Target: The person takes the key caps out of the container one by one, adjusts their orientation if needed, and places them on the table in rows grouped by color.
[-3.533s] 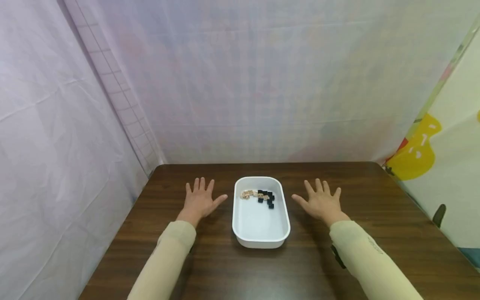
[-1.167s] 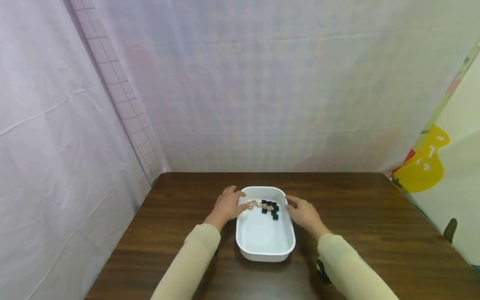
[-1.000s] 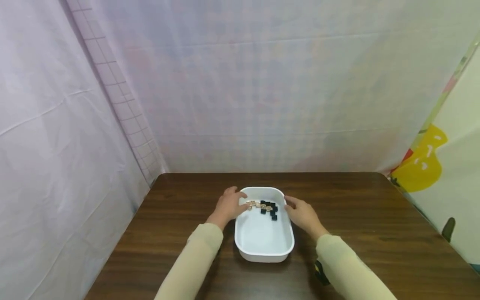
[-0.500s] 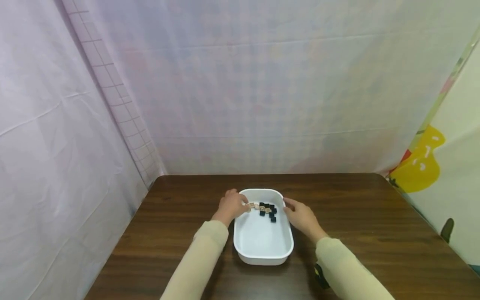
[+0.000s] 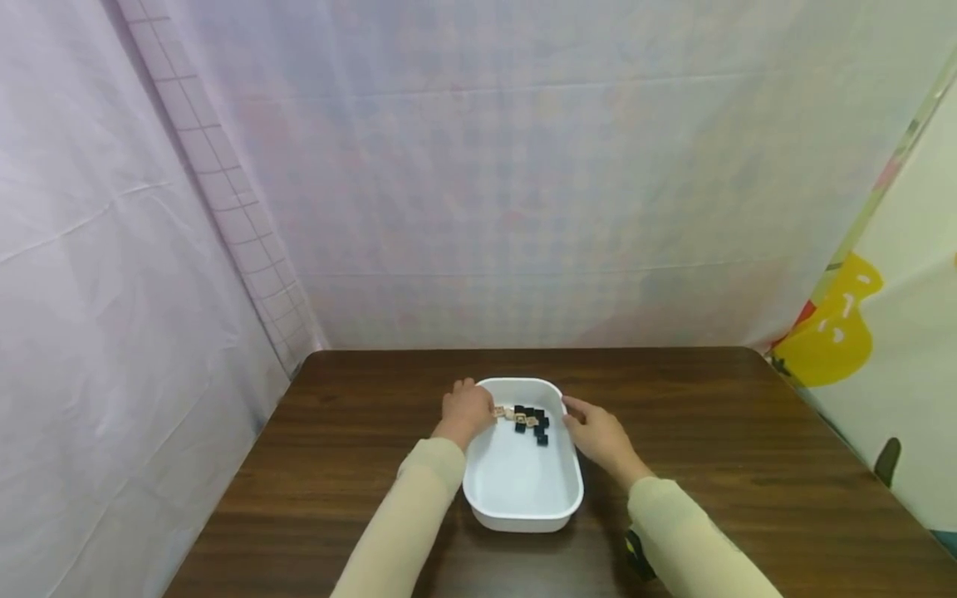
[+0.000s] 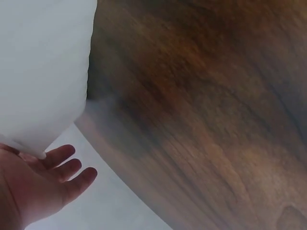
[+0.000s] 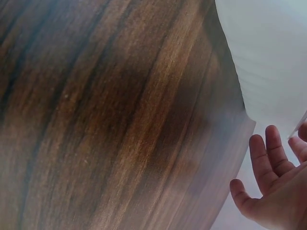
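A white tray (image 5: 523, 490) with rounded corners stands on the dark wooden table. Towards its far end lie several small beige square pieces (image 5: 521, 419) and black square pieces (image 5: 542, 432). My left hand (image 5: 467, 413) reaches over the left rim, thumb and index side at the leftmost beige pieces. In the left wrist view three fingers (image 6: 79, 182) stay outside the tray wall; thumb and index tips are hidden behind it, so I cannot tell whether they pinch a piece. My right hand (image 5: 598, 432) rests at the right rim with index and thumb, its other fingers (image 7: 261, 155) loosely extended outside.
The table (image 5: 359, 498) has a rounded far edge along a pale curtain (image 5: 478, 208). White cloth (image 5: 112, 332) hangs at the left. A white sheet with a yellow print (image 5: 830, 332) hangs at the right.
Both hands have come from flat on the table beside the tray to its rims. Over the last second my left hand has moved in over the beige pieces; the right has stayed at its rim.
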A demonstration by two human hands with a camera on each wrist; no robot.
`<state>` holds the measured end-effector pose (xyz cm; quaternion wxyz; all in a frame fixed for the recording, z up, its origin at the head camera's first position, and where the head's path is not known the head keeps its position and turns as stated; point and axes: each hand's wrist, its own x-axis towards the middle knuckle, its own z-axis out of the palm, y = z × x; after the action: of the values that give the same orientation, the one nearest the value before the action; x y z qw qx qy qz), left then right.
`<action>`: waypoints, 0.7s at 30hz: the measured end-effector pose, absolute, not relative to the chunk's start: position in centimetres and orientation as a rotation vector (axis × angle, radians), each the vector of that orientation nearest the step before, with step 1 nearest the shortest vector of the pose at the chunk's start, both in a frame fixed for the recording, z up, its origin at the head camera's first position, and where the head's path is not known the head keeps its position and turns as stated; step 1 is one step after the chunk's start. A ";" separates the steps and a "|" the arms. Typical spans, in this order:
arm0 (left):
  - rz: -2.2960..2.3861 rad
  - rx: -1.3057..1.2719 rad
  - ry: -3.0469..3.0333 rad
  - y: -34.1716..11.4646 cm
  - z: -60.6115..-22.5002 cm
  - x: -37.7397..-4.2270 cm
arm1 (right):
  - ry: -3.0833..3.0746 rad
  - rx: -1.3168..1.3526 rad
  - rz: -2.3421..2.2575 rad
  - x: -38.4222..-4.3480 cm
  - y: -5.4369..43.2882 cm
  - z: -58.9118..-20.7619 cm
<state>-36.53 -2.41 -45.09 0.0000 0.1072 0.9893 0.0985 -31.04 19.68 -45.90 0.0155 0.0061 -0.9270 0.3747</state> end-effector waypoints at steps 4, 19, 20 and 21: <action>0.257 0.324 3.107 -2.2 -45.4 -36.8 | -2.871 0.035 1.148 -31.0 19.7 -46.0; 0.310 0.334 3.100 -2.2 -45.5 -37.0 | -2.853 0.049 1.118 -31.1 19.8 -46.2; 0.330 0.343 3.107 -2.3 -45.5 -37.0 | -2.855 0.048 1.119 -31.1 19.8 -46.2; 0.370 0.354 3.116 -2.4 -45.4 -37.0 | -2.856 0.049 1.118 -31.0 19.8 -46.1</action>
<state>-36.96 -2.41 -45.43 -0.0080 0.1120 0.9868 0.1170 -31.03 19.82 -46.12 0.0370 0.0160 -0.9304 0.3642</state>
